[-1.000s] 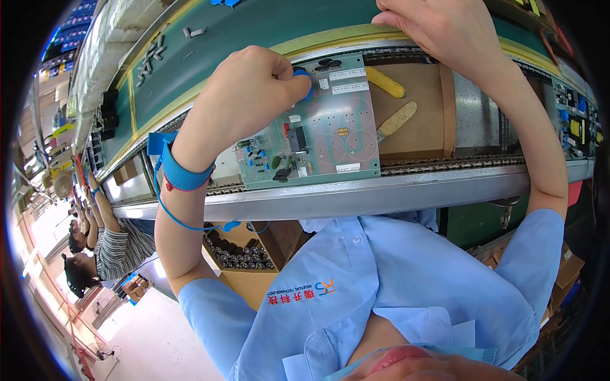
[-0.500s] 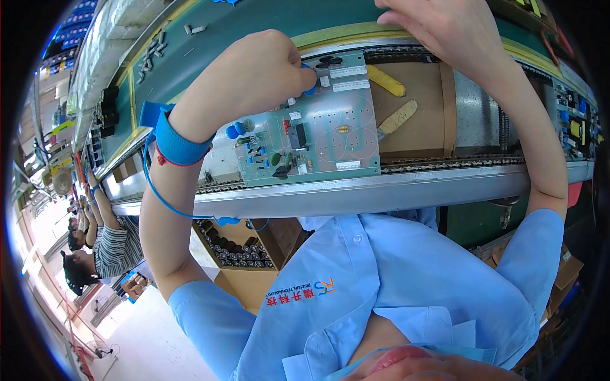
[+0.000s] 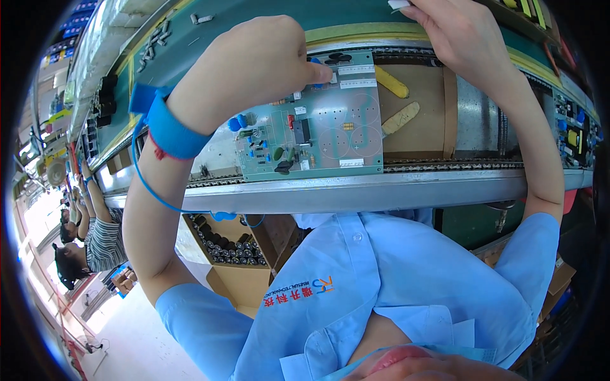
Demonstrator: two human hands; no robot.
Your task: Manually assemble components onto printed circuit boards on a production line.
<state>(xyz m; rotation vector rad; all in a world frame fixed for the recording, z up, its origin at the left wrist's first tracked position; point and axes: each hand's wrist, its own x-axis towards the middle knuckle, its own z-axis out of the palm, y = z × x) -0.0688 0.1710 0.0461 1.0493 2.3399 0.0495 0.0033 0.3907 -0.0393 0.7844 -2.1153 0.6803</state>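
A green circuit board (image 3: pixel 260 166) carries several small parts, among them white connectors (image 3: pixel 358 83), a black heatsink-like block (image 3: pixel 301 132) and blue disc components (image 3: pixel 237 123). My left hand (image 3: pixel 267 63), closed, has its fingertips at the board's upper part, pinched over a blue disc component (image 3: pixel 318 85) that they partly cover. A blue wrist strap (image 3: pixel 178 130) with a cord circles that wrist. At the upper edge, beyond the board to the right, my right hand (image 3: pixel 460 38) pinches a small white part (image 3: pixel 399 4), partly cut off by the picture's edge.
The board rests across chain rails (image 3: pixel 445 166) behind a metal edge (image 3: pixel 381 198). Two yellowish finger-shaped pieces (image 3: pixel 392 82) lie on brown cardboard (image 3: pixel 426 127). Loose cylindrical parts (image 3: pixel 152 46) lie on the green mat. A carton (image 3: pixel 238 279) of black cylinders stands below; other people (image 3: pixel 95 244) are at far left.
My right hand has shifted slightly, and a small white part now shows in its fingers. My left hand has moved a little right and stays at the blue component.
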